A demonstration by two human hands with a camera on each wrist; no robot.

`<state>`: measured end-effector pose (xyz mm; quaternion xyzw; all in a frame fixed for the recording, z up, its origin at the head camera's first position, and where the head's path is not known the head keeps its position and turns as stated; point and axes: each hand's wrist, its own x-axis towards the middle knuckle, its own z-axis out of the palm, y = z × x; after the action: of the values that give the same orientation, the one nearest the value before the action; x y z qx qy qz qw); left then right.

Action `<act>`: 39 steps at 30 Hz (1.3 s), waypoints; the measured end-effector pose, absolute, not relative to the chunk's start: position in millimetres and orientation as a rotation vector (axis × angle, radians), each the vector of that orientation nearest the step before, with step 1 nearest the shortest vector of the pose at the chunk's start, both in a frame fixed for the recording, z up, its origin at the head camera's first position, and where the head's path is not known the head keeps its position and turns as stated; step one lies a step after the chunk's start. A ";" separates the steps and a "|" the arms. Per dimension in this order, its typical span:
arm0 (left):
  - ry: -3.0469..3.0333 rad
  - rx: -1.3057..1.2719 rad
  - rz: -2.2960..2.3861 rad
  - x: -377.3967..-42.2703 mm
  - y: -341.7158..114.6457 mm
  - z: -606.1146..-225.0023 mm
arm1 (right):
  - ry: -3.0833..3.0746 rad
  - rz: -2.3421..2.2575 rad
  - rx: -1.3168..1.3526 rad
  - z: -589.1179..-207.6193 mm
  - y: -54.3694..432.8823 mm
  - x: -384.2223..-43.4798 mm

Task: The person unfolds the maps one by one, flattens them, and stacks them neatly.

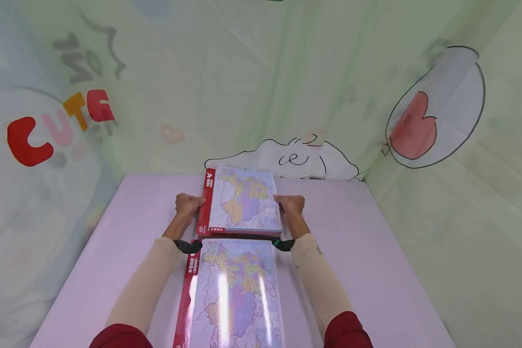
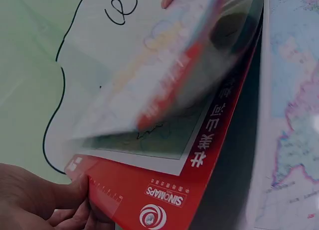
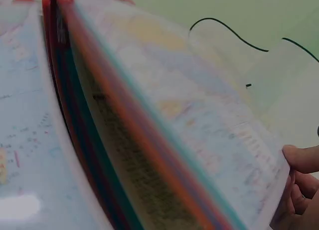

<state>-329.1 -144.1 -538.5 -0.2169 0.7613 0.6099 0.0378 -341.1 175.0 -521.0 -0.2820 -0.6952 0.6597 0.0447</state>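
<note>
A stack of printed map sheets (image 1: 243, 198) with a red left border is gripped between both hands. My left hand (image 1: 188, 203) pinches the red border (image 2: 144, 195), marked SINOMAPS in the left wrist view. Thumb on top, my right hand (image 1: 292, 203) pinches the stack's right edge. Both wrist views show the upper sheets fanned away from those beneath, with colored edges (image 3: 144, 125) in the right wrist view. Directly in front, nearer the body, lies a larger-looking glossy map (image 1: 239, 290) with the same red border, between the forearms.
The pale purple table (image 1: 352, 256) extends to both sides of the maps. Behind it hangs a light green curtain (image 1: 191, 72) with drawings. Dark wrist straps (image 1: 189, 246) sit close over the nearer map's top corners.
</note>
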 end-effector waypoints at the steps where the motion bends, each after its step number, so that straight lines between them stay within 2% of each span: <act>1: 2.343 -0.663 1.876 -330.0 -145.5 -536.5 | -2.104 2.042 -0.860 -518.9 176.2 -342.0; 9: 2.330 -0.697 1.887 -329.0 -162.2 -527.4 | -2.066 2.118 -0.946 -505.5 189.1 -347.1; 22: 2.282 -0.834 1.911 -321.5 -191.3 -527.2 | -2.075 2.125 -0.965 -488.0 241.0 -343.7; 39: 2.242 -0.889 1.940 -320.6 -237.8 -538.9 | -2.027 2.069 -1.088 -488.5 306.3 -334.8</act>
<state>-320.6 -237.8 -538.9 -0.2872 0.7242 0.6265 0.0230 -334.8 306.3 -488.5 -0.3516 -0.6549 0.6685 0.0238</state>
